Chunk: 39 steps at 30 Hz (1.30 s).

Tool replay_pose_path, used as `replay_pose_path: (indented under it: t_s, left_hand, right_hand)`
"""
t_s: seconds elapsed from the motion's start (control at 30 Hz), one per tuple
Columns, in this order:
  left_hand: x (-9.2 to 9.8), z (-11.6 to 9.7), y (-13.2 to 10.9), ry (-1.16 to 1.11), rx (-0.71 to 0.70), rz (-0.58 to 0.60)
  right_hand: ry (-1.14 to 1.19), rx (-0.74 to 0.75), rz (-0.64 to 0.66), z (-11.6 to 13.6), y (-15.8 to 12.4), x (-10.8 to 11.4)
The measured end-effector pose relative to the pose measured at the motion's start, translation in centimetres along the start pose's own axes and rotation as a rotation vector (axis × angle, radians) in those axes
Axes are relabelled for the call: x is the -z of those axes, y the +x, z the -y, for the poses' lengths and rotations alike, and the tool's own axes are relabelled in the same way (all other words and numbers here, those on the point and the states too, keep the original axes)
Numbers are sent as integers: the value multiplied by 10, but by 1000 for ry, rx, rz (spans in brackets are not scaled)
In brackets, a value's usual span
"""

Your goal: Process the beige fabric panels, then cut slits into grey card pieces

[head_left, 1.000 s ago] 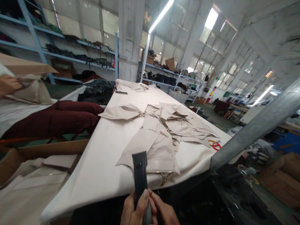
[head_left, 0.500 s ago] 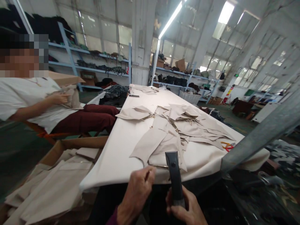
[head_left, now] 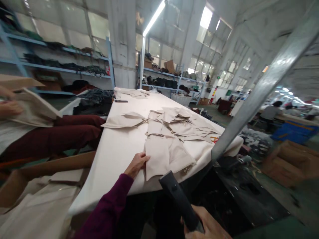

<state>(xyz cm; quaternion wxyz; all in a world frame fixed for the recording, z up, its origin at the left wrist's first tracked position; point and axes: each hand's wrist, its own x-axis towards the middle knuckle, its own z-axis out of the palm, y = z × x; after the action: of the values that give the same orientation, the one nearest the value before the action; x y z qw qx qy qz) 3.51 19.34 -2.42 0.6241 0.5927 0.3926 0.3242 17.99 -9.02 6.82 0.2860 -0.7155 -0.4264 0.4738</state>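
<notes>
My left hand (head_left: 138, 163) is closed in a pinch on the left edge of a beige fabric piece (head_left: 156, 157), which lies flat near the front of the cloth-covered table (head_left: 107, 162). In my right hand (head_left: 203, 224) is a black electric clipper (head_left: 178, 196), gripped by its lower end and tilted up to the left. Its head is just off the table's front edge, close to the fabric's lower corner. More beige fabric pieces (head_left: 194, 131), some with metal zip parts, lie in a loose pile behind.
A metal post (head_left: 249, 109) slants up at the table's right corner, with red-and-yellow handled snips (head_left: 214, 139) beside it. At left, a cardboard box (head_left: 59, 164) holds beige pieces. A seated co-worker's hand (head_left: 10, 108) holds beige fabric. A dark phone-like object (head_left: 121, 101) lies farther back.
My left hand has reached forward onto the table and taken hold of the fabric's edge. The clipper has tilted leftward and lowered. My view has swung to the right.
</notes>
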Motion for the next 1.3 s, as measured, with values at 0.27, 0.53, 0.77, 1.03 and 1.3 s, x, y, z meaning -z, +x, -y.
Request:
replay_pose_path:
  t_s: [0.27, 0.53, 0.77, 1.03, 1.3]
  left_hand:
    - [-11, 2, -5, -355, 60, 184]
    - [-5, 10, -12, -377, 32, 303]
    - [-2, 13, -9, -312, -5, 287]
    - [-5, 13, -6, -307, 38, 225]
    - [-8, 14, -6, -254, 46, 218]
  right_hand:
    - [250, 29, 51, -8, 10, -26]
    - [421, 97, 8, 8, 68, -16]
    - [364, 155, -93, 21, 128, 33]
    - [331, 162, 0, 23, 98, 44]
    - [273, 126, 101, 15, 144, 39]
